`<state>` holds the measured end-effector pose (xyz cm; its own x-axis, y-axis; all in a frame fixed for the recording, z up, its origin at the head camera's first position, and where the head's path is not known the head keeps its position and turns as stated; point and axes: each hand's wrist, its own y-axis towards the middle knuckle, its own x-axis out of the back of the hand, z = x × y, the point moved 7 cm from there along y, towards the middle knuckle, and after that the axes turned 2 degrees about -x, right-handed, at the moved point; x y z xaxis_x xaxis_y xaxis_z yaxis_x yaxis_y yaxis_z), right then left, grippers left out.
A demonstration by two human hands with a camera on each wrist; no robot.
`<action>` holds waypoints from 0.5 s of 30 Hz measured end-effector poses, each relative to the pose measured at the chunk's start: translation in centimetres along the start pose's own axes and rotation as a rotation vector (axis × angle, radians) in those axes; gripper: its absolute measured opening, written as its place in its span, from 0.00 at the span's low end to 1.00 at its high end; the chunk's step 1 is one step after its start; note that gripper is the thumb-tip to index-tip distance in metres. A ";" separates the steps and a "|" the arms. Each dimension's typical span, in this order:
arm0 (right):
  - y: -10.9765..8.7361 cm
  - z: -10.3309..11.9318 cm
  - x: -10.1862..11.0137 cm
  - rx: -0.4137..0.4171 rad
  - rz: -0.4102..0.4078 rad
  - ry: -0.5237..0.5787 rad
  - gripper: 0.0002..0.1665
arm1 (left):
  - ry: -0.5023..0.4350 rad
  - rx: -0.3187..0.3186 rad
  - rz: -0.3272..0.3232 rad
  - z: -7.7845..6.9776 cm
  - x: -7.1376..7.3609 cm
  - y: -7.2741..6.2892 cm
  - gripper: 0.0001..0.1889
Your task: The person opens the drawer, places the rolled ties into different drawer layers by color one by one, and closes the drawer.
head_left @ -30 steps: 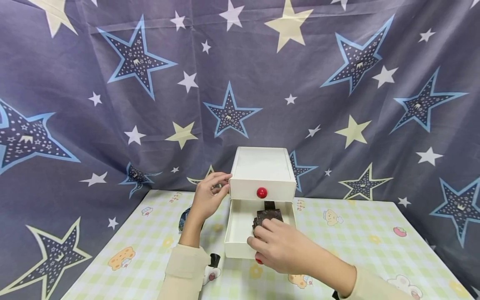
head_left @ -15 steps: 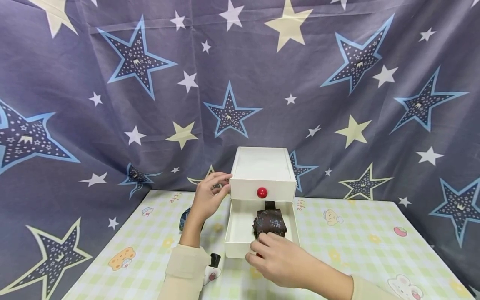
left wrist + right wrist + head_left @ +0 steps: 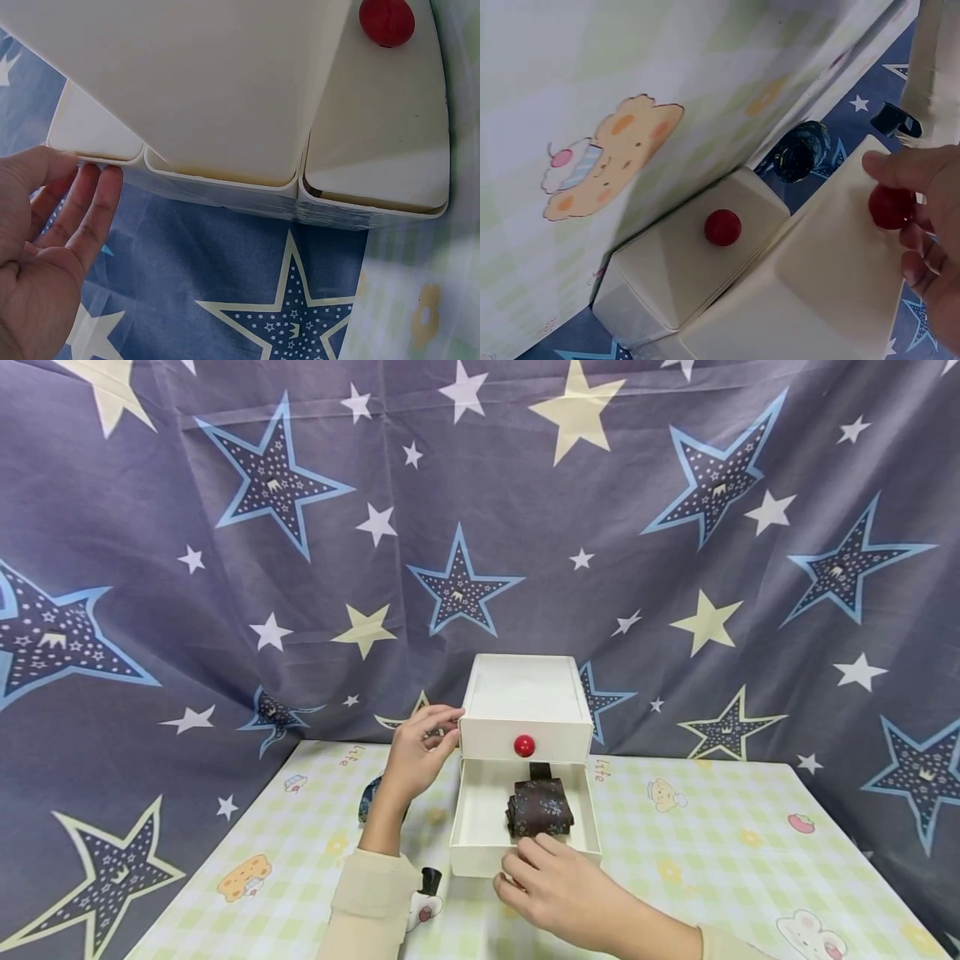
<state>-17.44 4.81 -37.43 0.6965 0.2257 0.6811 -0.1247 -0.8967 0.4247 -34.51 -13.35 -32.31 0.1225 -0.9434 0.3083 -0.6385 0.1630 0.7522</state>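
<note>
A white drawer cabinet (image 3: pixel 525 689) stands against the star-print cloth. Its upper drawer (image 3: pixel 487 739) is closed, with a red knob (image 3: pixel 524 746) on the front. Below it, an extended drawer (image 3: pixel 480 858) holds a rolled brown floral necktie (image 3: pixel 542 806) with a dark strip (image 3: pixel 540 771) behind it. My right hand (image 3: pixel 558 889) is at that drawer's front, thumb and curled fingers around its red knob (image 3: pixel 891 206) in the right wrist view. My left hand (image 3: pixel 420 752) touches the cabinet's upper left edge; in the left wrist view its fingers (image 3: pixel 94 214) are fairly straight along the side.
A lower closed drawer (image 3: pixel 382 127) shows in the left wrist view, beneath the extended one. A rolled blue item (image 3: pixel 799 152) sits left of the cabinet. Something black (image 3: pixel 431 881) lies by my left sleeve. A checked cloth (image 3: pixel 712 860) covers the table.
My right hand has drawn back from over the brown necktie to the front of the drawer, uncovering the necktie. My left hand has stayed at the cabinet.
</note>
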 end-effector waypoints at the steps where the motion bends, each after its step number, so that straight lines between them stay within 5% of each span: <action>1: -0.1 0.0 -0.1 -0.001 0.002 -0.002 0.18 | 0.003 0.001 0.001 0.0 0.0 0.0 0.16; 15: -0.3 0.0 -0.7 -0.002 -0.008 -0.084 0.23 | 0.010 -0.002 0.019 0.1 0.1 -0.1 0.16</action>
<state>-17.87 4.88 -38.00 0.7546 0.1999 0.6250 -0.1201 -0.8942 0.4311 -34.50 -13.43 -32.38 0.1182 -0.9371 0.3283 -0.6394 0.1811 0.7472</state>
